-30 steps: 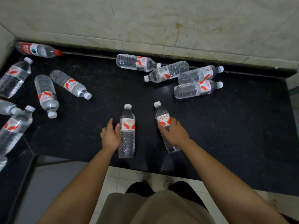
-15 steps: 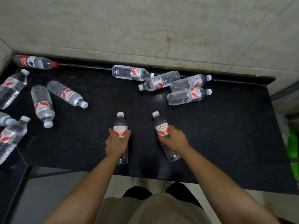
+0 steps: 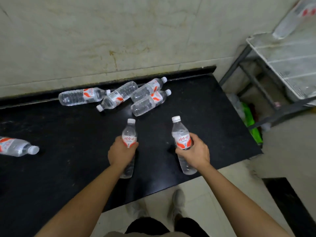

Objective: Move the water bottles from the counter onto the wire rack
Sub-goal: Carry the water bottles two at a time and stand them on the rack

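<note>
My left hand grips a clear water bottle with a red and white label, cap pointing away from me. My right hand grips a second such bottle, lifted off the black counter. Several more bottles lie on their sides in a cluster near the back wall, and one lies alone at the far left. The white wire rack stands to the right of the counter, with a bottle lying on its top.
A tiled wall runs behind the counter. The rack's dark metal frame and a green bag fill the gap beside the counter's right end. My feet stand on pale floor tiles below the counter's front edge.
My left hand closed around its bottle. Both bottles have risen off the counter, and my view has swung right, bringing the wire rack into sight and hiding the left-hand bottles.
</note>
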A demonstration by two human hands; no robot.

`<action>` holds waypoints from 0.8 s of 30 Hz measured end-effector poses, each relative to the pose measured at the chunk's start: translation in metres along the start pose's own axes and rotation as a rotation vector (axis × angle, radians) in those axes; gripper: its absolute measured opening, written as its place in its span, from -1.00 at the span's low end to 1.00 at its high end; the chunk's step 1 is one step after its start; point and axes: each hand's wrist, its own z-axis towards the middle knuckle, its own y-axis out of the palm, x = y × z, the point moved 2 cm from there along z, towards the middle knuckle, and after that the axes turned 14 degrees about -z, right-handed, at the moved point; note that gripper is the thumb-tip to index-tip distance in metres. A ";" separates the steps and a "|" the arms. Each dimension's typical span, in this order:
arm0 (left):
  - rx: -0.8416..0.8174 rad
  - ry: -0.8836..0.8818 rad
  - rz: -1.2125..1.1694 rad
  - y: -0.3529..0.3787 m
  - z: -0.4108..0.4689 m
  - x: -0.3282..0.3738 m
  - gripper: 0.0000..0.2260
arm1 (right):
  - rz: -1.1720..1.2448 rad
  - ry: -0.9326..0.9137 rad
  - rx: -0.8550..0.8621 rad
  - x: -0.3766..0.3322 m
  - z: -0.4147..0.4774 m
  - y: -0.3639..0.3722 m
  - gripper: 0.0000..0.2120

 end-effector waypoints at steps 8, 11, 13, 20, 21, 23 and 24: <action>-0.144 0.369 -0.249 0.080 -0.065 0.164 -0.50 | 0.284 0.063 0.297 0.067 -0.001 -0.117 -0.35; -0.184 0.481 -0.337 0.119 -0.106 0.216 -0.48 | 0.336 0.061 0.416 0.114 -0.006 -0.168 -0.33; -0.197 0.552 -0.387 0.149 -0.138 0.248 -0.46 | 0.355 0.059 0.468 0.151 -0.010 -0.203 -0.31; -0.235 0.749 -0.501 0.256 -0.259 0.344 -0.71 | 0.376 0.062 0.643 0.303 -0.015 -0.322 -0.32; -0.243 0.767 -0.516 0.269 -0.270 0.358 -0.71 | 0.393 0.055 0.668 0.320 -0.012 -0.338 -0.33; -0.261 0.801 -0.539 0.293 -0.289 0.386 -0.67 | 0.437 0.024 0.716 0.348 -0.002 -0.368 -0.36; -0.274 0.819 -0.550 0.304 -0.296 0.399 -0.65 | 0.459 0.013 0.740 0.360 0.004 -0.381 -0.35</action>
